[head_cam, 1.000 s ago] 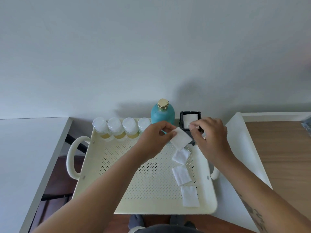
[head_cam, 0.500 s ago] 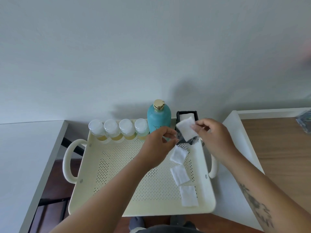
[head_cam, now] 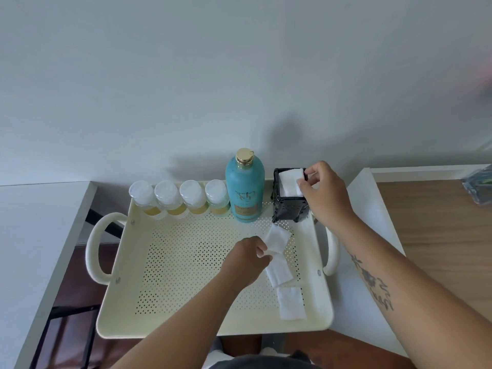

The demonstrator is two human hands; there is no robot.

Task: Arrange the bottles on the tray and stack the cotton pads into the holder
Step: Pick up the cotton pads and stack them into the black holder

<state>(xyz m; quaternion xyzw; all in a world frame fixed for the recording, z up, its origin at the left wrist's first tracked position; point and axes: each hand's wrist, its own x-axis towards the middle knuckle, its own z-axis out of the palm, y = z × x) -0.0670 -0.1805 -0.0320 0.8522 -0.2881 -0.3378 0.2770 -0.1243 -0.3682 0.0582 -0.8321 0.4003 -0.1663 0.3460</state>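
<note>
A cream perforated tray (head_cam: 186, 262) holds several small clear bottles (head_cam: 178, 198) with yellowish liquid in a row along its back edge. Beside them stands a tall teal bottle (head_cam: 245, 193) with a gold cap. A black square holder (head_cam: 288, 206) stands at the tray's back right corner. My right hand (head_cam: 324, 193) presses a white cotton pad (head_cam: 290, 181) into the holder's top. My left hand (head_cam: 247, 259) pinches the corner of a cotton pad (head_cam: 278, 238) lying on the tray. Two more pads (head_cam: 281, 271) (head_cam: 291, 303) lie toward the front right.
A white table (head_cam: 32, 235) sits to the left across a gap showing dark floor. A wooden surface with a white border (head_cam: 439, 235) lies to the right, with a clear object (head_cam: 479, 187) at its far edge. The wall stands just behind the tray.
My right hand took the pad from my left and lowered it into the holder. My left hand moved down to the nearest pad on the tray and pinched it.
</note>
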